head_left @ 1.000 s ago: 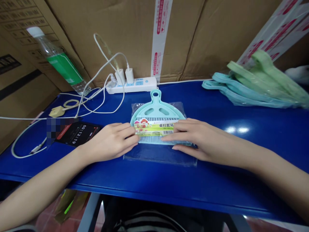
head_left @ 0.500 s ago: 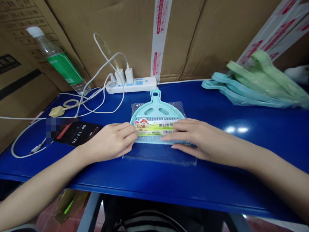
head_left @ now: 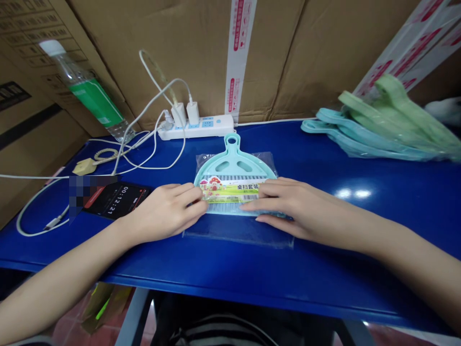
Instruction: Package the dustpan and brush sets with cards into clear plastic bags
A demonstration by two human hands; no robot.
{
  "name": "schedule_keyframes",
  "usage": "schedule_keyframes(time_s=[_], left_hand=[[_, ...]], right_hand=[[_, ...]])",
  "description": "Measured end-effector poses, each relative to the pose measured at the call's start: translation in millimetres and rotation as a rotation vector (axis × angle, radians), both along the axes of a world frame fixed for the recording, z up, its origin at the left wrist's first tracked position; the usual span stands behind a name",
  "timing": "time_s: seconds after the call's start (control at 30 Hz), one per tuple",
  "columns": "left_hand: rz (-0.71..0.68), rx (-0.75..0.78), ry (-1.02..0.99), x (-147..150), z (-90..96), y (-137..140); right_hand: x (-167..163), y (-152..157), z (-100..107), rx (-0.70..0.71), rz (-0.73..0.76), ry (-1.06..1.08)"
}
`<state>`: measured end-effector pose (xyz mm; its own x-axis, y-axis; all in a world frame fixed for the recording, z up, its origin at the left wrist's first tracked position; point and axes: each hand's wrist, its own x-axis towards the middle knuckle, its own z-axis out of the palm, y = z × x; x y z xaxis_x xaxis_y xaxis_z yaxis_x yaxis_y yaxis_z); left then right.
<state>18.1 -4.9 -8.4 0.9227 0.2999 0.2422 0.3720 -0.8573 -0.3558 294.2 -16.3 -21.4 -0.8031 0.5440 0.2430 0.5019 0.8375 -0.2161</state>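
1. Glossy blue desk, shoved right up near tall brown cardboard that pretty much walled in the back.
2. White tape with red print ran down it.
3. Two bright glare spots lit the desktop's right side.
4. Reddish tiled floor below, plus greyish desk legs.

The printed card on the bagged dustpan read 桌扫套装, above a barcode. The phone showed 00:12:21. White tape on the carton bore red characters too small to read.
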Motion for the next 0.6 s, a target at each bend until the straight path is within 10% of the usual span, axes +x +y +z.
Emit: schedule_keyframes(time_s=[0.6], left_hand=[[0.001,-0.253,0.010,-4.3,5.6,0.3]], right_hand=[[1.6,2.7,1.4,-0.065,0.031,0.007]])
